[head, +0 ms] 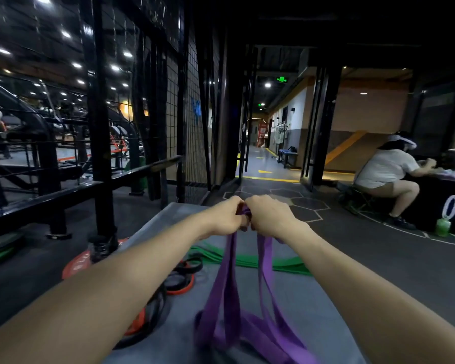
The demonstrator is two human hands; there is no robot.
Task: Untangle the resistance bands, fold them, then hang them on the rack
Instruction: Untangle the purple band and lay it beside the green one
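While both hands grip the purple band mid-frame, we keep strands parallel, folding evenly above the table.

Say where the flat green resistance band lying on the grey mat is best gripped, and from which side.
Probably from above, at the right end of the flat green resistance band, pinching across its width. There it lies flat and exposed on the grey mat; its middle sits behind the hanging purple band.
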